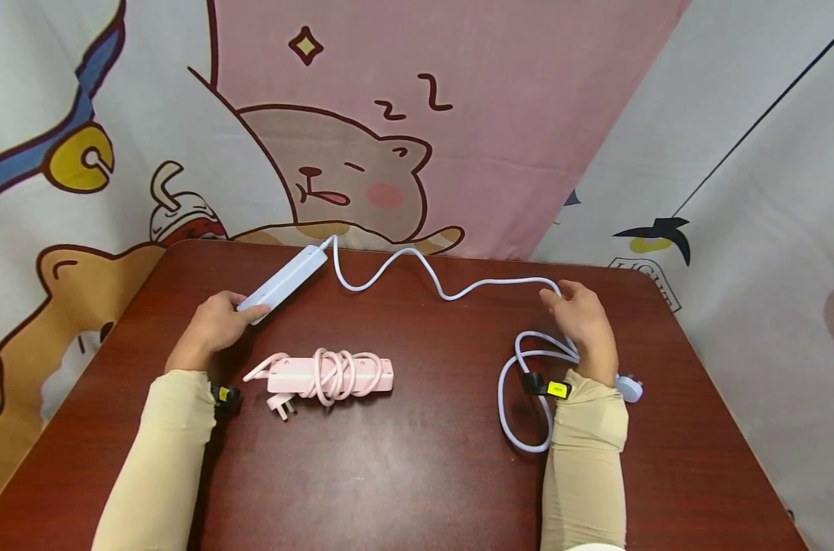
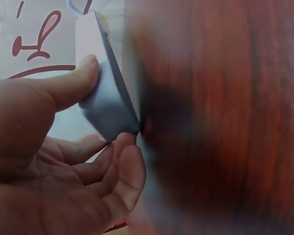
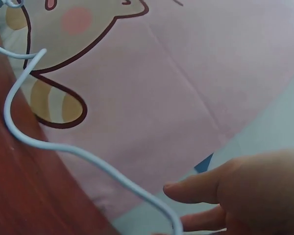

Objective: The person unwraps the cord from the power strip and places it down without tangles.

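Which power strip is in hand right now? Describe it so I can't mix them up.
On the dark red table, look to the far left edge. The pale white power strip lies there, left hand gripping its near end, cord unwound; the pink strip has its cord wrapped around it.

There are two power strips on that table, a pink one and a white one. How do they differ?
The pink power strip has its cord wound around its body and lies untouched; the white power strip has its white cord trailing loose across the table. The left hand grips the white strip's near end, and the right hand holds its cord. Both are long, slim bars.
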Tool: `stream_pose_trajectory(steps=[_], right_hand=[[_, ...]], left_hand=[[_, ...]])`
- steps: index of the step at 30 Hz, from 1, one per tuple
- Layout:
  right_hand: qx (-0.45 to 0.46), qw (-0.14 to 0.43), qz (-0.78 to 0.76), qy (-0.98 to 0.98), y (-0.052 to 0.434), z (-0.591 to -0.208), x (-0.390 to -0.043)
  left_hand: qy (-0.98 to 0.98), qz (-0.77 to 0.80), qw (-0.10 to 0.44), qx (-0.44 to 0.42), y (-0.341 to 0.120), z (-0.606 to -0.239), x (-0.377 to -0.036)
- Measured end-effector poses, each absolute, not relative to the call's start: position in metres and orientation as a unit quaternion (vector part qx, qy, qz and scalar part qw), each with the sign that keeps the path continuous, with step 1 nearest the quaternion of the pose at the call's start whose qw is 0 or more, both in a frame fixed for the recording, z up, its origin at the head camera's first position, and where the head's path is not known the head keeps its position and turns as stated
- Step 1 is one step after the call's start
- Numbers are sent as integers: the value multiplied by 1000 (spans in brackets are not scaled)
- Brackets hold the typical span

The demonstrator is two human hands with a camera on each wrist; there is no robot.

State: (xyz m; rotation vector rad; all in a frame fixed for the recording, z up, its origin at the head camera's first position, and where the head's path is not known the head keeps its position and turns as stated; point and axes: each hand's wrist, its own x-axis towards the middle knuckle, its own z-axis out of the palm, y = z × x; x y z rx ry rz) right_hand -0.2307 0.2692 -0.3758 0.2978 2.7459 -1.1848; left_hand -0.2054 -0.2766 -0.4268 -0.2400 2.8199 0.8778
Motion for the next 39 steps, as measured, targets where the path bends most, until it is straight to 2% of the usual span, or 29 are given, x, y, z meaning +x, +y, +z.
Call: stream_pose_trajectory(steps=[2, 8, 13, 16, 19, 22, 25, 30, 34, 36, 39], right_hand=[[99, 63, -363, 924, 268, -369, -227], [79, 2, -319, 944, 252, -337, -208], [-24, -12, -319, 947, 220, -319, -196], [-117, 33, -318, 940, 198, -324, -196], [-208, 126, -297, 924, 177, -339, -199], [-267, 205, -260, 905, 156, -358, -204], [-287, 250, -247, 891, 137, -377, -207], [-302, 282, -256, 874, 116, -398, -209], [-311, 291, -264, 865, 108, -404, -208], [-318, 298, -272, 858, 106, -406, -209], [-328, 310, -287, 845, 103, -409, -209]], left_hand=[[948, 292, 97, -77, -276, -426, -205], [945, 301, 109, -71, -270, -424, -204], [943, 301, 120, -77, -265, -422, -204], [943, 299, 122, -76, -264, -421, -204], [944, 299, 117, -72, -264, -421, -203], [947, 294, 109, -65, -264, -422, -202], [949, 290, 103, -62, -264, -423, -201], [948, 303, 57, -78, -263, -419, -187], [946, 322, 9, -41, -264, -407, -166], [944, 330, 28, -4, -266, -402, -156], [932, 347, 99, 38, -273, -397, -141]])
